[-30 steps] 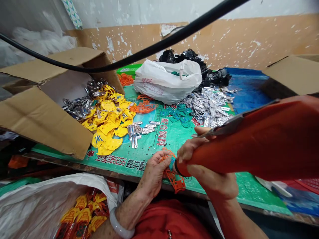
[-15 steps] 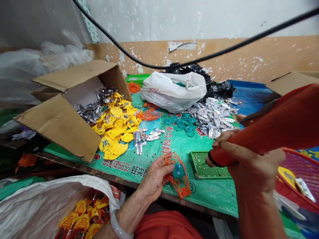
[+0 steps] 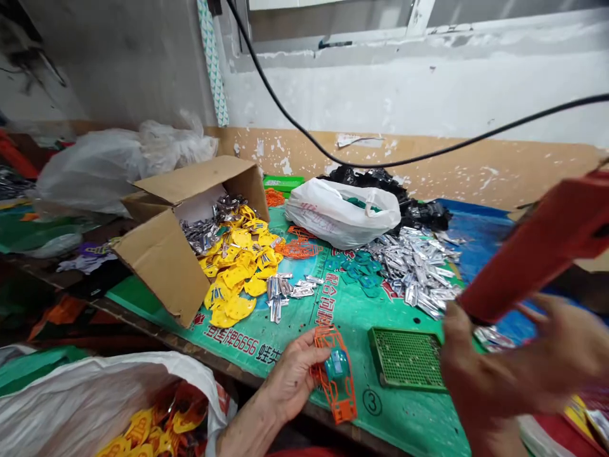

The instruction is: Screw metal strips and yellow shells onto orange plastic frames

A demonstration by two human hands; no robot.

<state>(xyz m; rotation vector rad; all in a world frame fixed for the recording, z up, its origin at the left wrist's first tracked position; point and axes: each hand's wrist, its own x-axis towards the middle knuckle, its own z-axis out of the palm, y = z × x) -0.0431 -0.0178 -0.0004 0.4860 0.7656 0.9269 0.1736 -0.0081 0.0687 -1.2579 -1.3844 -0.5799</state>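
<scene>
My left hand (image 3: pixel 295 371) is closed on the near left edge of an orange openwork plastic frame (image 3: pixel 343 409). A translucent teal plastic piece (image 3: pixel 337 364) sits against the middle of that frame, by my thumb. On the right, my right hand (image 3: pixel 514 368) is at the narrow lower end of a red tubular tool (image 3: pixel 533 254), which slants up to the right. That hand is smeared by motion, but its thumb and fingers appear to be about the tool. Left of my right hand, a green mesh-bottomed tray (image 3: pixel 408 358) rests on the table.
A tipped cardboard box (image 3: pixel 159 263) spills yellow pieces (image 3: pixel 238 279) and silvery strips. Further back are a white bag (image 3: pixel 328 212), teal pieces (image 3: pixel 364 270) and a heap of silver strips (image 3: pixel 413 263). An open sack (image 3: pixel 109 381) stands lower left. A black cable (image 3: pixel 333 155) hangs across.
The view has tilted up and swung left. My right hand and the red tool have moved up and right, off the green tray. My left hand keeps hold of the orange frame.
</scene>
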